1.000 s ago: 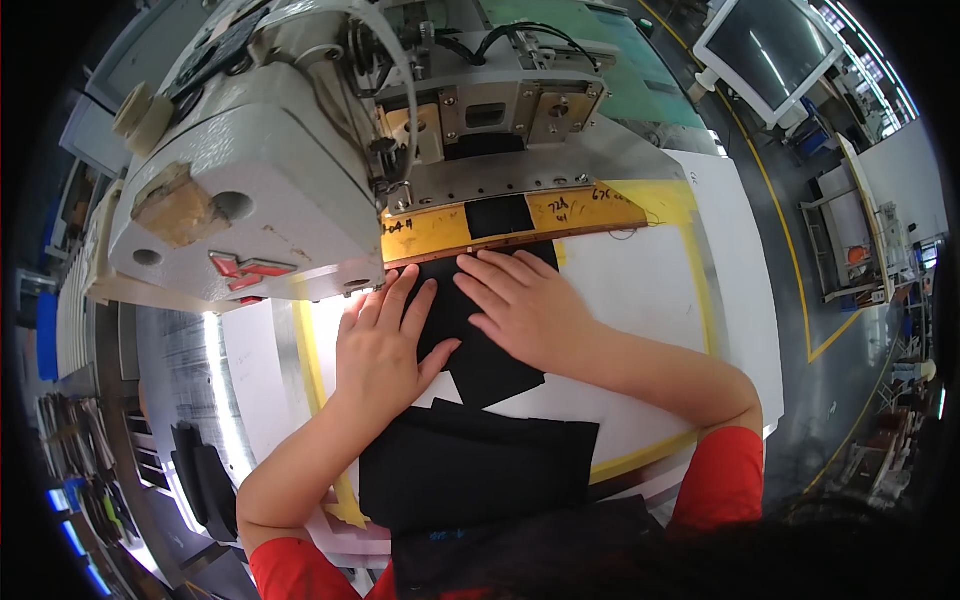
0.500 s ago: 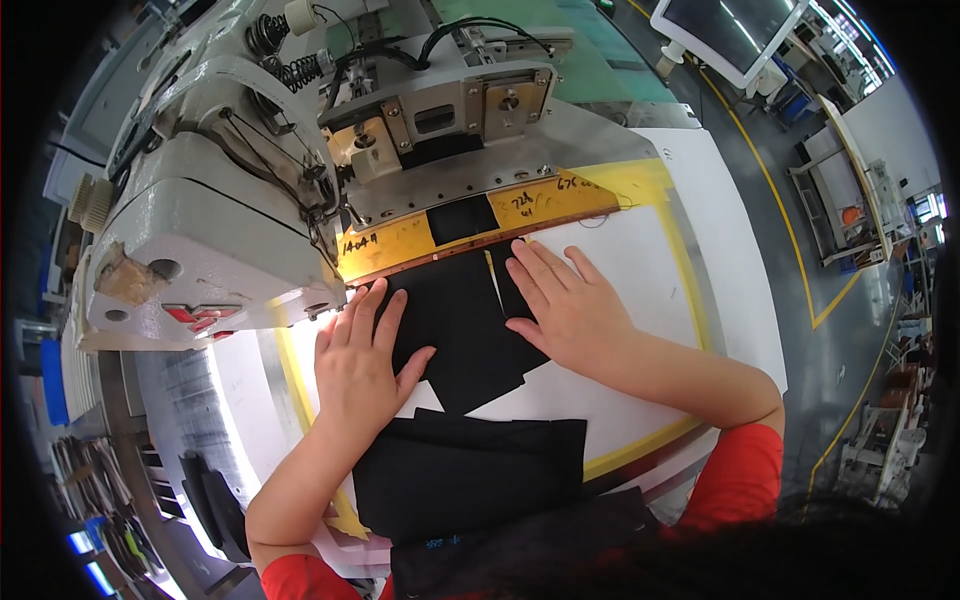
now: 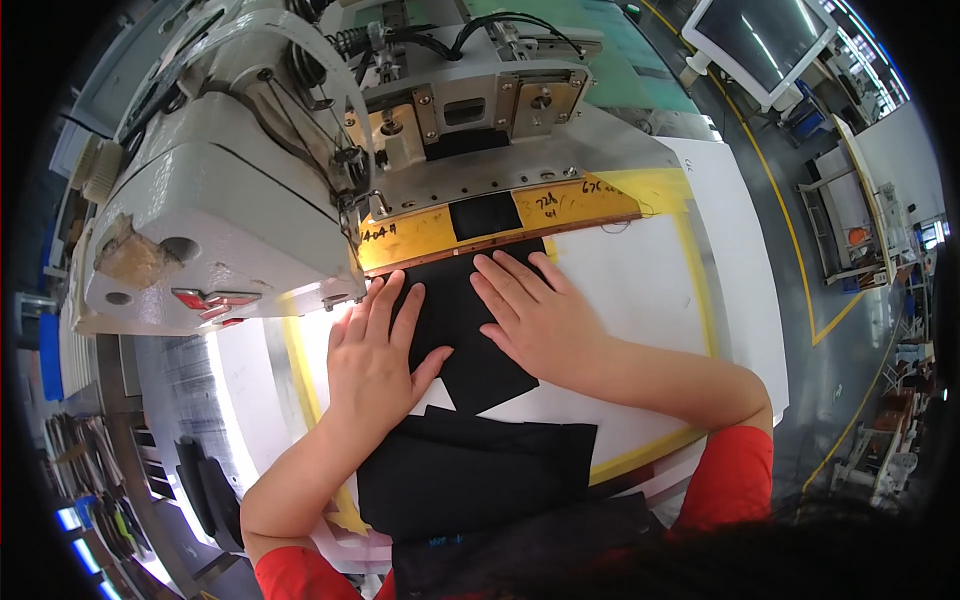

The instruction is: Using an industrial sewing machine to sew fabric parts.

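**With left hand and right hand flat on black fabric, beside a white sewing machine head**

Spread palm-down, fingers reaching forward, and apart from each other, with a band of the fabric bare between the thumbs. Laid on a white sheet, the far edge meeting a yellow clamp strip; cannot tell whether tucked beneath it.

Crowded at upper left by the bulky machine head, right beside the left fingertips and in front of the strip's left end. Backed, beyond the strip, by a metal clamp plate. Framed around the sheet by yellow tape. Just in front of the person, overlapping the sheet's near edge: layered black cloth pieces, apart from the fabric under the hands. Off at upper right, well apart, above a grey floor: a monitor on a stand.
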Demonstrator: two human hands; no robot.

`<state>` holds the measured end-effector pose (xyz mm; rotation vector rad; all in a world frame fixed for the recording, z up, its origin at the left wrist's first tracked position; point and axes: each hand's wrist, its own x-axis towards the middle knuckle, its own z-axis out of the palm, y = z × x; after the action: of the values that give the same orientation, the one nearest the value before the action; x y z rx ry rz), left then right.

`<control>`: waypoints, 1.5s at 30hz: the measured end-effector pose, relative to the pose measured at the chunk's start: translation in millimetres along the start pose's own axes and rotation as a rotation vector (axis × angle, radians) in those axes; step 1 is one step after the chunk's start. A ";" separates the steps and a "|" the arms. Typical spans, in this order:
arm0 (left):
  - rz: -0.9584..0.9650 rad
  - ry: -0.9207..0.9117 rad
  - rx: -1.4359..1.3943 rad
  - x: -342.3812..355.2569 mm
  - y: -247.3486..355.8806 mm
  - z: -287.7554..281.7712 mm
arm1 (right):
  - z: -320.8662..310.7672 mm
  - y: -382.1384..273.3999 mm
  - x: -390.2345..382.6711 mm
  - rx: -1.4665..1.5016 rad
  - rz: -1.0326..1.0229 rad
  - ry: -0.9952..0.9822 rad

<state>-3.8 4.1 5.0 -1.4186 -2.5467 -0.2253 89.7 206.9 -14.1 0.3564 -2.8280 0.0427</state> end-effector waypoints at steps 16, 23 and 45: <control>0.005 0.017 -0.061 -5.6 -1.3 2.2 | 8.0 -3.1 25.4 0.058 -0.117 0.040; -0.005 0.023 -0.067 -6.4 -0.1 5.2 | 1.5 11.6 3.7 0.069 0.002 0.007; -0.029 -0.017 -0.054 -8.9 2.1 4.2 | -2.4 9.8 4.1 0.029 -0.067 0.007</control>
<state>2.1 -1.1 -1.4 -1.4097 -2.5953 -0.2901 84.1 215.6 -10.5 0.4565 -2.8086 0.0709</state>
